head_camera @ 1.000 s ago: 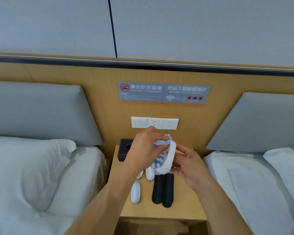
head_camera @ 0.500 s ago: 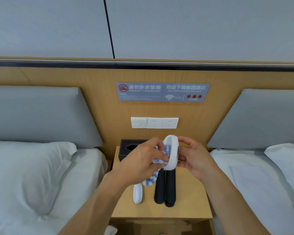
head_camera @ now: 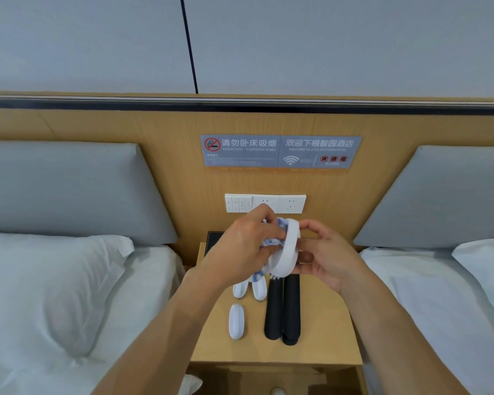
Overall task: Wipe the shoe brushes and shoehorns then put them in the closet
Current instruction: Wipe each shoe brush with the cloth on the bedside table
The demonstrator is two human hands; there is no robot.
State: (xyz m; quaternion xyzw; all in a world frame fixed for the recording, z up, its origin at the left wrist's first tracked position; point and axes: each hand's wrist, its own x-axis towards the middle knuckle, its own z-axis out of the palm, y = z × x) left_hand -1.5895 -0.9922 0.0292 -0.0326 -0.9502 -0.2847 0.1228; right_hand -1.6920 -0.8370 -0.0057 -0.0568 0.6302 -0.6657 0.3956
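Half the blue-and-white cloth (head_camera: 271, 241) hides under my left hand (head_camera: 241, 246), which grips it against the smooth white oval brush (head_camera: 286, 249) my right hand (head_camera: 327, 252) pinches.

Brush (head_camera: 285, 249) smooth white plastic; cloth (head_camera: 271, 240) soft woven; shoehorns (head_camera: 283, 309) matt black; nightstand (head_camera: 325, 323) smooth wood

Bare wood shows on the nightstand (head_camera: 320, 332) at the lower right, beside two black shoehorns (head_camera: 283, 309) lying side by side. Left of them sit three white brushes (head_camera: 236, 321), close together, with only thin gaps between. A black box (head_camera: 211, 240) blocks the back left corner. A bed (head_camera: 69, 295) closes each side, and the wooden wall (head_camera: 166, 155) stands behind.
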